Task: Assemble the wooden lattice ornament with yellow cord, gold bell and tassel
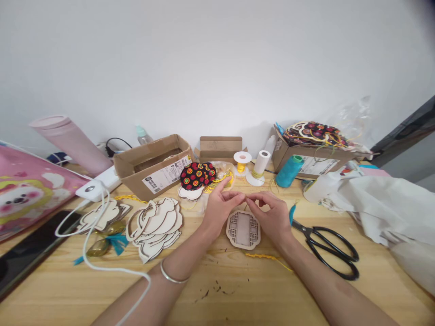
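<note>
My left hand (220, 206) and my right hand (270, 213) meet tip to tip above a small wooden lattice plaque (243, 230). Thumb and forefinger of each are pinched together on what looks like a thin cord at the plaque's top edge; the fingers hide most of it. Flat on the table, the plaque has rounded corners, cut-out patterns and a pale rectangular panel in its middle. Just below it lies a braided yellow cord (263, 256). To the right of my right hand rest black-handled scissors (326, 246).
Left are stacked wooden cutouts (163, 226), a white cable (89, 253) and a phone (37, 253). Behind stand an open carton (154, 167), a yellow thread spool (241, 166), a white roll (261, 163), a teal thread cone (289, 172) and a filled box (312, 158). White cloth (390, 203) lies right.
</note>
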`<state>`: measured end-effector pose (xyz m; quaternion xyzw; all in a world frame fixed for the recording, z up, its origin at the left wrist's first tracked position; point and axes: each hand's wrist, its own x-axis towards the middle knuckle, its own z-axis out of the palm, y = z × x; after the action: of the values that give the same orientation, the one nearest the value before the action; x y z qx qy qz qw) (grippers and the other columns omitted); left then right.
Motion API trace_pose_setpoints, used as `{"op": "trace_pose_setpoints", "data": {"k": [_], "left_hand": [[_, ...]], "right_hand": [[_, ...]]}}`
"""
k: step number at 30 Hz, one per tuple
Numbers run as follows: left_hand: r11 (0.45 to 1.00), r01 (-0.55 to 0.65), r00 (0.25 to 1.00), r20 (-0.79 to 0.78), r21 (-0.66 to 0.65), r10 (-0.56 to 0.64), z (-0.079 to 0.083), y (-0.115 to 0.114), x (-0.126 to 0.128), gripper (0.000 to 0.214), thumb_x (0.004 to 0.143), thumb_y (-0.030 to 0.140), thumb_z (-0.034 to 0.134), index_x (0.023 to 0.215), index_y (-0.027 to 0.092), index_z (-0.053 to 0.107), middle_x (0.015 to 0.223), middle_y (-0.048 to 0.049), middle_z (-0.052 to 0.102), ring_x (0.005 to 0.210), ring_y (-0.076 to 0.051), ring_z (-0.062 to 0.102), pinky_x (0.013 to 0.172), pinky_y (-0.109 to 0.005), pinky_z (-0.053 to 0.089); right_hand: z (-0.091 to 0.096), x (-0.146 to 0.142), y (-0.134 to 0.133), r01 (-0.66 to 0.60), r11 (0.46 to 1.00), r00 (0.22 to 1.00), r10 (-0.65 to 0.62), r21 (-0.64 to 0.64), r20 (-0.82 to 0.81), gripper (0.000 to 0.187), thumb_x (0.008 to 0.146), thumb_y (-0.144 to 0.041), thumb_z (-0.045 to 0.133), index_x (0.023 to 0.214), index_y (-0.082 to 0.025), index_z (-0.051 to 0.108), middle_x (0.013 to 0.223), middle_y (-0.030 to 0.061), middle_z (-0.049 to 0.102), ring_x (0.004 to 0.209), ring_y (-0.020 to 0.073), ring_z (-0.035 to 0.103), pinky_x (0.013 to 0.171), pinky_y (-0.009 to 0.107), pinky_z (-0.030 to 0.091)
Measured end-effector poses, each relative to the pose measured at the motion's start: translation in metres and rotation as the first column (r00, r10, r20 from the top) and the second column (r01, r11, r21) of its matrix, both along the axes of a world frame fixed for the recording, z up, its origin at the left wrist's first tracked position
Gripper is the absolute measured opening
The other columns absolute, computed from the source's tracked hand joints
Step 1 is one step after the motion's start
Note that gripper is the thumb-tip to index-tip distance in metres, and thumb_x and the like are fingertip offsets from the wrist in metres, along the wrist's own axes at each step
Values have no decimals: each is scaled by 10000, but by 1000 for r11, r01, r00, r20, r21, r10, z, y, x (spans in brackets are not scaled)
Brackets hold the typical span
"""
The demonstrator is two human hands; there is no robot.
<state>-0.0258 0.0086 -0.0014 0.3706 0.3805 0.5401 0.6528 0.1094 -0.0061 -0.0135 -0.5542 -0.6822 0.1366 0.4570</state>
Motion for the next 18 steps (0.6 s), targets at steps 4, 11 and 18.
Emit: {"op": "trace_pose_setpoints", "data": {"k": [4,11,18], "left_hand": [[1000,0,1000,-27,5,1,0,0,1,755,618,160,702,1286,181,350,726,-11,668,680,-116,608,717,-249,462],[1000,8,999,-53,-13,-9,0,-1,1,772,628,162,696,1302,165,318,744,-34,686,673,-123,622,724,-253,467],[1000,11,997,-79,2,-11,4,0,0,706,651,186,678,1281,149,361,667,-18,679,666,-138,629,748,-276,477]], "right_hand": [[0,0,0,4,1000,1000,-4,16,20,133,755,-294,549,759,-216,657,679,2,644,594,137,495,581,266,412],[-1,1,0,3,999,997,-6,40,76,119,732,-273,580,819,-235,651,694,-7,639,596,136,498,572,261,412],[2,2,1,-54,995,998,51,83,46,104,765,-235,549,786,-229,650,726,-5,648,643,133,519,613,257,417]]}}
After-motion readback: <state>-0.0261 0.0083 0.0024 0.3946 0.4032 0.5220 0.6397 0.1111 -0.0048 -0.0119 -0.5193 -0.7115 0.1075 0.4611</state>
